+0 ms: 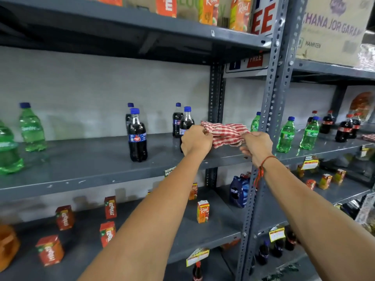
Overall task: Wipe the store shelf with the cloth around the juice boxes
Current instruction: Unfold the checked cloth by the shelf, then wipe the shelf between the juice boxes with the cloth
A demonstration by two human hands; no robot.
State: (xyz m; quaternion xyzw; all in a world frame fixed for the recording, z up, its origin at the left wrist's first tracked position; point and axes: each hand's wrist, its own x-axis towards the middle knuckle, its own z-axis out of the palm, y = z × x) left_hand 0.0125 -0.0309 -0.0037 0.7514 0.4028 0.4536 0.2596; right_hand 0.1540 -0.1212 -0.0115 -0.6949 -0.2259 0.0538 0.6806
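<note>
Dark cola bottles [137,136] with blue caps are stood upright, well apart, beside green soda bottles [31,127]. A wrapped blue multipack [239,189] is seen one level lower. At upper right a cardboard carton [332,27] is stored, and yellow price tags [277,233] are fixed to the front edges

Grey metal shelf [85,171] carrying dark cola bottles [137,136] and green bottles [31,128]; lower shelf [182,230] carrying scattered upright juice boxes [203,211].
</note>
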